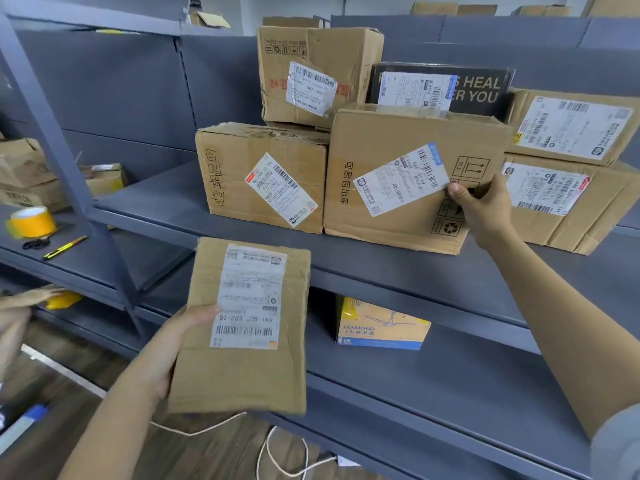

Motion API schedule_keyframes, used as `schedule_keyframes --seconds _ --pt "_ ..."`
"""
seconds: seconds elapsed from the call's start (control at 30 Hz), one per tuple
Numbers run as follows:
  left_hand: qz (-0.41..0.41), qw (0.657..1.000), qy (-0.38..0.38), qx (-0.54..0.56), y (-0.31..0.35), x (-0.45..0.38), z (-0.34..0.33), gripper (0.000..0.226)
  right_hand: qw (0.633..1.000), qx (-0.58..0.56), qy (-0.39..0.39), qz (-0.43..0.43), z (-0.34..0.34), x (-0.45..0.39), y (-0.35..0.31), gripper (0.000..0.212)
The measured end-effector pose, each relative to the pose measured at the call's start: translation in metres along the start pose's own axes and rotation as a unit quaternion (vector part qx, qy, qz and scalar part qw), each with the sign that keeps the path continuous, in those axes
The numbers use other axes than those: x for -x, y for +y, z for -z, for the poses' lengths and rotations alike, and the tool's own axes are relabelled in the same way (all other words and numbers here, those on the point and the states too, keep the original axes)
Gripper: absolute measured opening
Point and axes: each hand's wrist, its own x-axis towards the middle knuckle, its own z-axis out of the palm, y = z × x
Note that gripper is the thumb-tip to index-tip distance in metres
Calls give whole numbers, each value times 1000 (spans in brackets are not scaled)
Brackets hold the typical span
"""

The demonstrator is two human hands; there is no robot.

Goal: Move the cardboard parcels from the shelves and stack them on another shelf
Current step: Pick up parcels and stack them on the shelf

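My left hand (pixel 180 344) grips a flat cardboard parcel (pixel 242 372) by its left edge, holding it in front of the grey shelving with its white label facing me. My right hand (pixel 485 206) grips the right front side of a large cardboard box (pixel 391 140) standing on the upper shelf (pixel 159 199), thumb on its front face. To its left stands another box (pixel 228 174), with a third box (pixel 339 53) stacked above. A black box (pixel 485 88) stands behind. Two labelled parcels (pixel 571 129) lie stacked at the right.
A yellow and blue carton (pixel 381 327) sits on the lower shelf (pixel 450 382). On the left bay lie a yellow tape roll (pixel 31 221), scissors (pixel 36 243), a pen (pixel 64 247) and more boxes (pixel 27 174). Another person's hand (pixel 31 296) shows at far left. A white cord (pixel 277 459) trails on the floor.
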Motion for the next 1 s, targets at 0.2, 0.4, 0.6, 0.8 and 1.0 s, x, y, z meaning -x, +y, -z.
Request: schedule_keyframes --seconds 0.2,0.4,0.6,0.8,1.0 --pt "-45 986 71 142 -15 25 -8 26 1000 -13 -14 14 -28 10 -11 49" --pt "-48 976 129 170 -9 28 -5 47 999 -32 -20 8 -64 22 -30 47" --pt "-68 965 154 202 -7 26 17 68 999 -33 -38 -4 -83 23 -38 52" --pt "-92 978 74 171 1 24 18 29 997 13 61 35 -87 55 -43 95" --pt "-69 991 -97 56 34 -6 2 42 981 -71 -158 -89 -84 155 -65 69"
